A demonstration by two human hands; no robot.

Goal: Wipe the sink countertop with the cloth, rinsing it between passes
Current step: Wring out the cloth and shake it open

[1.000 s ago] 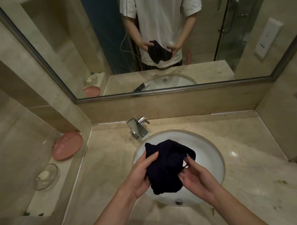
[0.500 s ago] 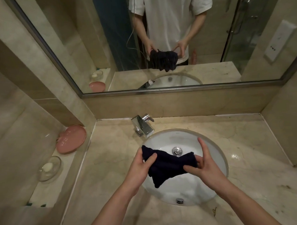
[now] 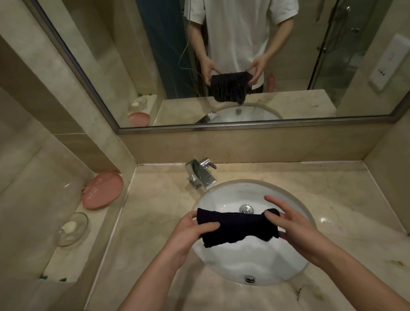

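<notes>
I hold the dark cloth [image 3: 237,228] above the sink basin [image 3: 262,261], stretched flat between both hands. My left hand [image 3: 193,235] is closed on the cloth's left end, thumb on top and fingers underneath. My right hand [image 3: 294,226] is closed on the cloth's right end, thumb and lower fingers pinching it, index finger extended toward the faucet side of the basin.

Change from 1.0 s ago: the cloth was then a bunched, hanging lump covering the drain. It is now opened into a horizontal band across the middle of the basin, and my hands have moved further apart to its two ends. Since 0.5 s ago the band is drawn out wider and flatter.

The drain plug [image 3: 246,209] shows just behind the cloth's upper edge. The overflow hole [image 3: 249,278] sits at the near wall of the basin. The chrome faucet [image 3: 201,173] stands at the basin's far left rim on the counter [image 3: 155,216]. Left of the basin, on a lower ledge, a pink dish [image 3: 102,190] leans against the wall, with a clear soap dish [image 3: 72,228] nearer to me. The mirror [image 3: 302,99] behind the basin reflects the spread cloth.
</notes>
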